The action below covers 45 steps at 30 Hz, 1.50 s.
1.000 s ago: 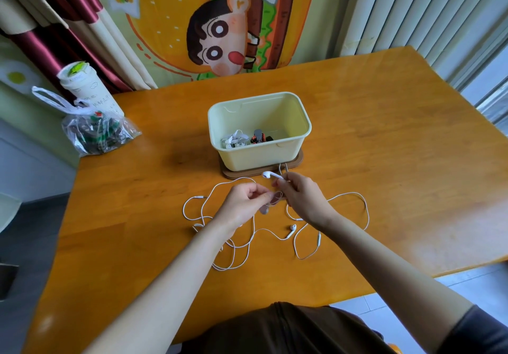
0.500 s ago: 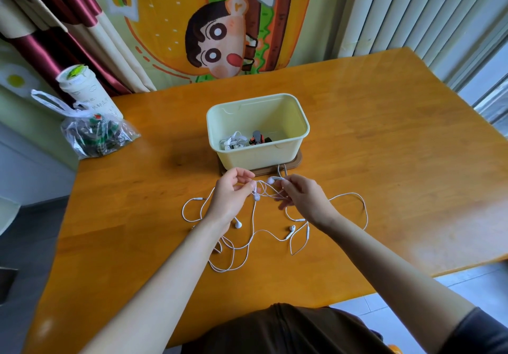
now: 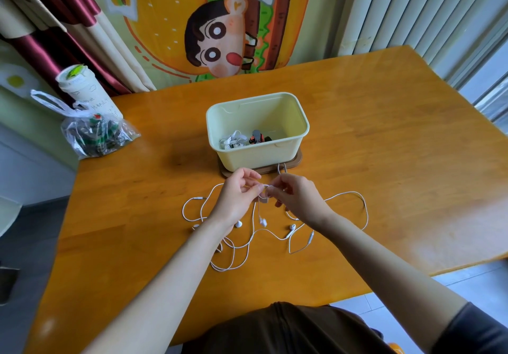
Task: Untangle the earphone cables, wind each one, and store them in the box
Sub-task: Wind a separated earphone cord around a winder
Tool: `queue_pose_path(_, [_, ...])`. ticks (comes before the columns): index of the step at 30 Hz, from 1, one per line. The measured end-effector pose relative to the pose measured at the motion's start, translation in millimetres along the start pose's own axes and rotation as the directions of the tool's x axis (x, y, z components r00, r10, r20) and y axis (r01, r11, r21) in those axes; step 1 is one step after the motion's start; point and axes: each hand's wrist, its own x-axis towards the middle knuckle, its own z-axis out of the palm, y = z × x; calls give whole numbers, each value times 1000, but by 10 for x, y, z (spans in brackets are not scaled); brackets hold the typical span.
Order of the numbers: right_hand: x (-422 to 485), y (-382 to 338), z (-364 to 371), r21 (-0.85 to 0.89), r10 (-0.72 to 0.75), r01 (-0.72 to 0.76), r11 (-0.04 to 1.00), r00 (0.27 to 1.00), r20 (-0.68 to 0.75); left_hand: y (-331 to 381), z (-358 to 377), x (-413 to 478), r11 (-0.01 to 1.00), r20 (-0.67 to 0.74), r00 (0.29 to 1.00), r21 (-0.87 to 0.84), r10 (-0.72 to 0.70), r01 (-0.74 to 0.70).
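Note:
White earphone cables [image 3: 248,243] lie tangled on the orange wooden table, looping left, right and toward me, with earbuds among them. My left hand [image 3: 237,198] and my right hand [image 3: 295,198] meet just above the tangle, each pinching the same white cable between thumb and fingers. The pale yellow box [image 3: 258,155] stands on a brown lid just beyond my hands. It holds a wound white earphone and a small dark and orange item.
A clear plastic bag [image 3: 96,136] with dark contents and a white lidded cup [image 3: 82,89] sit at the table's [image 3: 384,147] far left corner. Curtains and a cartoon wall hanging stand behind the table. The table's near edge is by my lap.
My hands have drawn together again over the tangle. An earbud that was held up near my right hand now hangs below my hands.

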Motion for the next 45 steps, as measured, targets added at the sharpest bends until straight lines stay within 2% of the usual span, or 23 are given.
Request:
queue_pose_path(5, [-15,-3,62,-21,-9,8,1000,1000,-10,-31,26,10,976,17,997,204,-79,74])
queue_pose_path(8, [-42,4,85,35,14,-12,999,999,-52,-53,55,-4,924,109,984,372,-140,90])
queue_pose_path(10, [-50,-7,91,67,24,-20,998,998,-64,-69,66,-17,898,108,979,427,-172,110])
queue_pose_path(12, [-51,-4,80,99,47,-37,994,995,-93,-76,74,-16,915,59,977,365,-204,169])
queue_pose_path(13, [-49,-2,77,117,58,-45,992,993,-106,-73,80,-19,936,35,970,275,-239,221])
queue_pose_path(16, [-43,-10,89,167,92,-69,984,987,-134,-68,99,-18,922,31,934,-153,-356,357])
queue_pose_path(19, [-33,-10,98,196,156,-128,972,979,-131,-56,104,-5,869,-7,928,-355,-372,345])
queue_pose_path(22, [-16,18,76,92,198,-190,977,977,-83,-55,75,7,851,-78,929,-436,-361,294])
queue_pose_path(26, [-17,28,69,-24,222,-222,975,975,15,-30,61,-15,849,-75,937,-452,-342,274])
queue_pose_path(30, [-12,35,83,-24,258,-257,966,964,58,19,64,-34,848,9,950,-447,-314,284])
queue_pose_path(33, [-11,40,82,-44,276,-273,961,955,105,34,47,-35,866,64,956,-412,-285,285])
queue_pose_path(36, [-8,54,92,-68,293,-286,956,947,132,37,20,-38,915,36,970,-324,-241,239])
queue_pose_path(38, [10,56,98,19,295,-298,954,951,94,26,8,-33,951,2,978,-234,-207,202])
queue_pose_path(41, [28,18,101,191,273,-273,943,962,23,28,0,-20,961,-29,980,-205,-195,185])
queue_pose_path(45, [8,-29,109,261,169,-176,949,984,50,55,-6,-13,990,-66,989,-65,-131,126])
